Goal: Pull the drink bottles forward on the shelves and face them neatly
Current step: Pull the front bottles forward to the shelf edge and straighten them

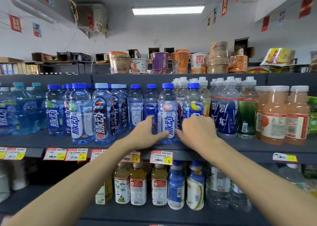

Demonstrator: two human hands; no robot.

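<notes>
Many blue-capped neighbours [135, 105] crowd the middle shelf [51, 140]; pink-label bottle [167, 105] stands at its front edge; left hand [145, 134] fingers curled round it; right hand [199, 129] thumb touching it, fingers' grip unclear.

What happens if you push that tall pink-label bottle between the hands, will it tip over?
Probably it slides rather than tips: the pink-label bottle looks full, so heavy, and stands on a flat shelf. Pushed high it might wobble, being tall and narrow. Its smooth plastic could be slippery.

Dark shelf [34, 140] w/ upright drink bottles [103, 112] in rows
</notes>
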